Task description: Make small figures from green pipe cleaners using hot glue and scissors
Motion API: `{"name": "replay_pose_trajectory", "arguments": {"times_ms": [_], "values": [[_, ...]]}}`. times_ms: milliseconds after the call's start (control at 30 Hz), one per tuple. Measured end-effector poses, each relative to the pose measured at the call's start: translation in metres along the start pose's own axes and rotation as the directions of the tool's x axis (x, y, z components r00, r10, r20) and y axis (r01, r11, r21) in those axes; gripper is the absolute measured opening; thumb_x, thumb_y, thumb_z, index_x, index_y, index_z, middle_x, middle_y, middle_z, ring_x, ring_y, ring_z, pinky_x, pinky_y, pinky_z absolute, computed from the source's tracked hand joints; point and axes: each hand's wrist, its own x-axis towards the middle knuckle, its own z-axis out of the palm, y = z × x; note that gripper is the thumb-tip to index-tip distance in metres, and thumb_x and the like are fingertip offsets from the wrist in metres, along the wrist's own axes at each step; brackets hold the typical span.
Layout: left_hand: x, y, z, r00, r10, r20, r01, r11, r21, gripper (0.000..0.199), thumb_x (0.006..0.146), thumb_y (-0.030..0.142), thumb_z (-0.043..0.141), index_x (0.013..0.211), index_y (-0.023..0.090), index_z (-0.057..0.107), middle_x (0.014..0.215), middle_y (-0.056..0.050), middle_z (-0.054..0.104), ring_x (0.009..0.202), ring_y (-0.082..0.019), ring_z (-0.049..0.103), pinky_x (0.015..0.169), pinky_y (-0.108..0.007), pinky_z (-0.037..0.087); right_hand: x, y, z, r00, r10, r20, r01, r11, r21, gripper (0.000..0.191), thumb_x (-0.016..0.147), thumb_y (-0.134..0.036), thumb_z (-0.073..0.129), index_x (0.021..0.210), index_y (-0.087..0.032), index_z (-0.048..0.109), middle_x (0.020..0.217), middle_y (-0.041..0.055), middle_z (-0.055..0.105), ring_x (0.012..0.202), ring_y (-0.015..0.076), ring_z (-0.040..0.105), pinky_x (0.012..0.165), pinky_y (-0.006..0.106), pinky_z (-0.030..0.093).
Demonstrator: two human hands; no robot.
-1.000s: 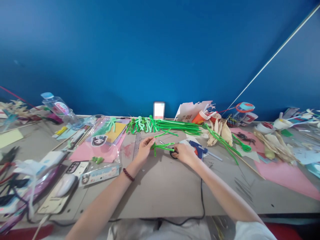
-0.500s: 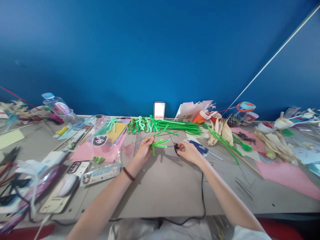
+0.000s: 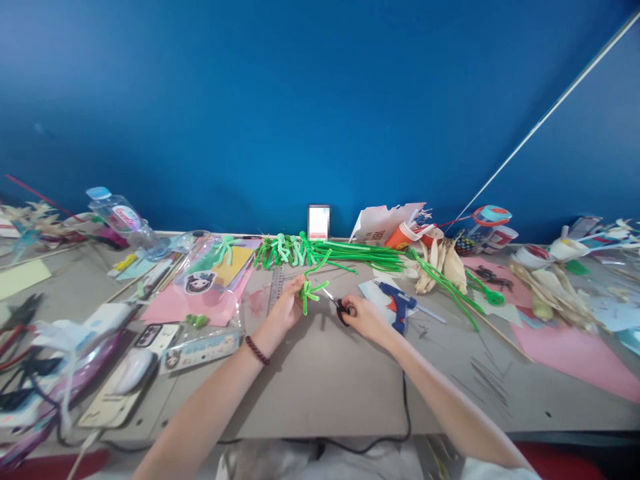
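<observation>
My left hand pinches a bunch of bright green pipe cleaners whose ends fan out to the right. In my right hand is a pair of black-handled scissors, its blades pointing up and left at the pipe cleaner tips. Whether the blades touch a stem is too small to tell. Behind both hands lies a row of finished-looking green pipe cleaner bundles, beside a pile of long straight green pipe cleaners.
A blue glue gun rests right of my right hand. Pink paper under plastic, a phone with an earphone-like white case and a bottle stand left. Dried husks and pink paper lie right. A cable crosses the front.
My right hand has brought the scissors left and slightly down, closer to the green bunch. The bunch has turned in my left hand, and its right-pointing ends look shorter now.
</observation>
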Motion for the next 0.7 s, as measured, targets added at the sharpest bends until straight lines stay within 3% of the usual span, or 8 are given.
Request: {"name": "replay_pose_trajectory", "arguments": {"times_ms": [233, 500, 600, 700], "values": [[-0.01, -0.001, 0.006, 0.984, -0.081, 0.158, 0.097, 0.99, -0.098, 0.013, 0.064, 0.016, 0.071, 0.069, 0.014, 0.059, 0.06, 0.003, 0.056, 0.053, -0.007, 0.053, 0.051, -0.019, 0.043, -0.001, -0.004, 0.013, 0.992, 0.007, -0.124, 0.004, 0.996, 0.09, 0.019, 0.072, -0.036, 0.058, 0.077, -0.02, 0.049, 0.058, -0.0043, 0.053, 0.05, 0.0116, 0.046, 0.047, 0.022, 0.03], [-0.005, -0.002, 0.002, 0.996, -0.064, 0.06, 0.076, 0.971, -0.226, 0.013, 0.066, 0.01, 0.068, 0.073, 0.015, 0.059, 0.062, 0.004, 0.059, 0.053, -0.008, 0.055, 0.054, -0.019, 0.045, -0.005, -0.008, 0.018, 0.992, -0.045, -0.121, 0.058, 0.993, 0.107, 0.022, 0.069, -0.034, 0.06, 0.077, -0.021, 0.044, 0.06, -0.0046, 0.051, 0.048, 0.0108, 0.044, 0.047, 0.021, 0.032], [-0.006, 0.0, 0.003, 0.997, -0.065, 0.048, 0.073, 0.98, -0.183, 0.011, 0.066, 0.012, 0.069, 0.072, 0.015, 0.06, 0.061, 0.003, 0.06, 0.052, -0.008, 0.055, 0.052, -0.019, 0.044, -0.005, -0.005, 0.02, 0.991, -0.056, -0.122, 0.069, 0.993, 0.099, 0.02, 0.071, -0.034, 0.059, 0.076, -0.021, 0.044, 0.058, -0.0045, 0.051, 0.048, 0.0107, 0.044, 0.047, 0.021, 0.032], [-0.012, 0.001, 0.008, 0.987, -0.117, 0.114, 0.127, 0.988, -0.085, 0.01, 0.068, 0.016, 0.07, 0.067, 0.013, 0.061, 0.059, 0.002, 0.058, 0.05, -0.008, 0.053, 0.049, -0.019, 0.042, -0.003, -0.001, 0.022, 0.989, -0.058, -0.136, 0.071, 0.993, 0.095, 0.022, 0.071, -0.036, 0.059, 0.077, -0.021, 0.045, 0.057, -0.0047, 0.051, 0.048, 0.0109, 0.044, 0.047, 0.022, 0.032]]}}
